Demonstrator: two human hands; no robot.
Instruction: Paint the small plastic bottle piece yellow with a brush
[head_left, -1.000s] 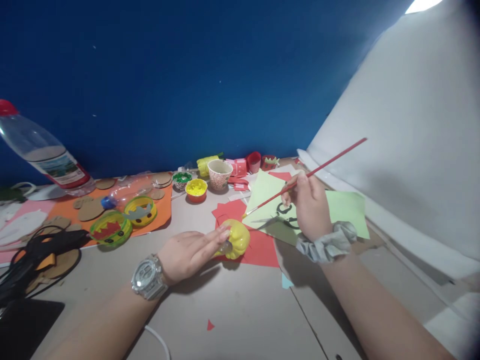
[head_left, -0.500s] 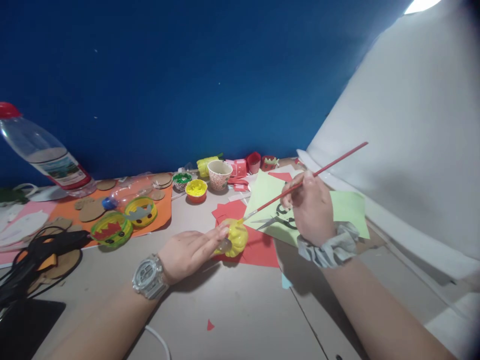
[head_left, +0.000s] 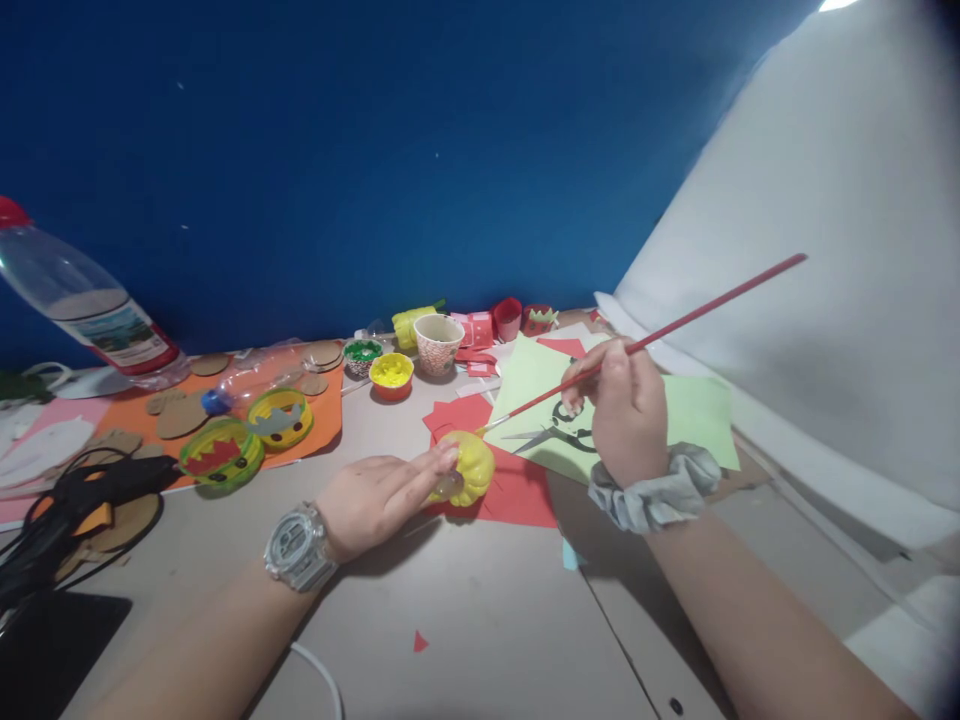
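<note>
A small yellow painted piece [head_left: 471, 467], shaped like a ribbed bottle bottom, lies on red paper [head_left: 517, 490]. My left hand [head_left: 375, 500], with a grey watch on the wrist, steadies it with stretched fingers pressed against its left side. My right hand [head_left: 626, 410] pinches a long red paintbrush [head_left: 675, 325]. The brush tip touches the top of the yellow piece. A grey scrunchie sits on my right wrist.
Scissors [head_left: 551, 435] lie on light green paper [head_left: 690, 415]. A yellow paint pot [head_left: 391, 375], a green pot [head_left: 363, 353] and a patterned cup [head_left: 439, 343] stand behind. A plastic bottle [head_left: 82, 300], decorated rings [head_left: 221, 455] on orange paper and black cables [head_left: 60, 500] fill the left.
The brush tip came down from above the red paper onto the yellow piece, and my right hand tilted the handle lower. My left hand stayed on the piece.
</note>
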